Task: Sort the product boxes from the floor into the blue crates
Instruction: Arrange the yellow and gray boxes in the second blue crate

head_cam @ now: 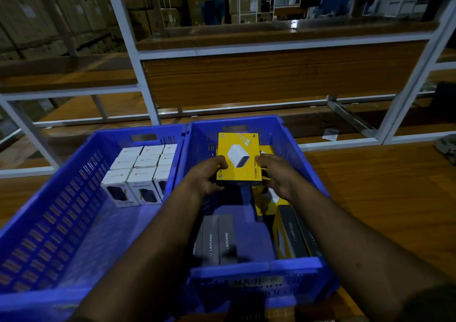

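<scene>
Both forearms fill the bottom of my view, reaching over the near rim of the right crate [256,268]. My left hand [207,177] and right hand [277,175] each grip a side of the yellow charger box [238,159], thumbs on top, held flat and level above the crate's far half. I'd say the trick now is lowering it squarely onto the yellow boxes [267,202] by the right wall, edges lined up, clear of the grey boxes [218,239] at the near edge. White boxes [142,171] sit in the left crate's [49,213] far right corner
</scene>
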Demonstrator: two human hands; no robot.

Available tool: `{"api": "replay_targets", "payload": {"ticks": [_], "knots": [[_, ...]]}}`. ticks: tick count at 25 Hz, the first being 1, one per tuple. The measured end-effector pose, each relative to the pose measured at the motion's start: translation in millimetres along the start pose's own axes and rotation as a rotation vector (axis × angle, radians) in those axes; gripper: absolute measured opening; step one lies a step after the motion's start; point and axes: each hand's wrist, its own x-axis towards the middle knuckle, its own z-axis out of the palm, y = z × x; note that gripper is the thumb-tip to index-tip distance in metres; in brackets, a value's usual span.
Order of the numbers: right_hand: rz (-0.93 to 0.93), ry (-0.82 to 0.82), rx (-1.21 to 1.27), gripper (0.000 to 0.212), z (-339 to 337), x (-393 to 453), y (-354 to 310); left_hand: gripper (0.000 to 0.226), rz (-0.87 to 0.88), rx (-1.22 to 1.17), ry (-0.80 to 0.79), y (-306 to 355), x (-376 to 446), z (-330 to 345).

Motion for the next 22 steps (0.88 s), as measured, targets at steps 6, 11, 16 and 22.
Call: {"api": "replay_targets", "payload": {"ticks": [6, 11, 16, 22], "knots": [[-0.009, 0.029, 0.072, 0.007, 2.1, 2.7, -3.4, 0.015, 0.025, 0.032, -0.025, 3.3, 2.8, -6.0], [0.018, 0.052, 0.241, 0.017, -5.0, 5.9, -5.4, 0.009, 0.133, -0.131, -0.021, 8.5, 8.9, -14.7], [0.004, 0.024, 0.498, 0.006, -4.9, 3.2, -11.8, 0.027, 0.256, -0.571, -0.111, 16.8, 6.1, -21.6], [0.074, -0.079, 0.453, 0.012, 0.0, -6.0, -12.6, 0.028, 0.188, -0.303, -0.062, 6.3, 7.4, -4.8]]}}
